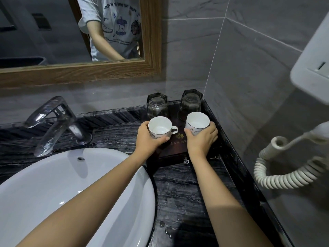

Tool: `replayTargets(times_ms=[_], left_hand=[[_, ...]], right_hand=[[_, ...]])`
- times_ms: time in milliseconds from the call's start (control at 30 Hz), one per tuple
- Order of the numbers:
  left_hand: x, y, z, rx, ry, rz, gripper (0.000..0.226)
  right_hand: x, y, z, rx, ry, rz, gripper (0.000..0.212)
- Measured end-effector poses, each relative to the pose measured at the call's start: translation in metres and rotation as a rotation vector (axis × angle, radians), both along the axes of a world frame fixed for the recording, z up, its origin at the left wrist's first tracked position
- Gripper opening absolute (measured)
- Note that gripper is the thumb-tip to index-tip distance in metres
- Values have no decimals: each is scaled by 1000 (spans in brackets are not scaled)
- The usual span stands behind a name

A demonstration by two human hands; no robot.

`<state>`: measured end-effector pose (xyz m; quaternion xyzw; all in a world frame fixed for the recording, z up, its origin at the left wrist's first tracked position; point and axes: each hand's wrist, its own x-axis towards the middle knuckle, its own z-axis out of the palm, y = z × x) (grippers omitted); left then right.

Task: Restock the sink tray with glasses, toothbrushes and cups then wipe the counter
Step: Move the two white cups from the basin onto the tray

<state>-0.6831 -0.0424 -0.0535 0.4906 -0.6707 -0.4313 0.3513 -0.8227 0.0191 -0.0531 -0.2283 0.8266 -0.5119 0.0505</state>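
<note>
Left hand [148, 138]: I am wrapping it around the left cup [159, 128], thumb on the near wall, fingers curled behind the far side; closed on the cup.
Left cup: white, upright, mouth facing up, handle pointing toward frame right; sitting at centre frame over the left part of the tray [175, 154].
Right hand [202, 139]: I am gripping the right cup [197, 123], thumb on its left wall, fingers folding around its right side; closed on the cup.
Right cup: white, upright, script lettering on the near wall; sitting right of centre over the right part of the tray. Whether either cup base is touching the tray, I cannot tell.
Tray: dark, gold emblem between the cups, lying on the dark marble counter [179, 189] in the corner by the wall.
Glasses: left glass [157, 106] and right glass [191, 102], clear, hexagonal, standing at the tray's far edge, one just behind each cup.
Counter: water droplets showing at lower centre.
Sink [53, 189]: white basin filling the lower left of the frame; chrome faucet [53, 122] standing above it.
Coiled cord [277, 172]: hanging at right.
</note>
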Motion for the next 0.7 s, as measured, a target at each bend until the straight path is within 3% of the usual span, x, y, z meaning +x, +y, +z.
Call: replayTargets(times_ms=[333,700], left_hand=[[-1,3,3,-7,0,-9,73],[1,7,4,-24,-29,-8,74]], right_hand=[[-7,1,-4,-27,31,32,77],[-12,12,-8,-20,32,157,80]])
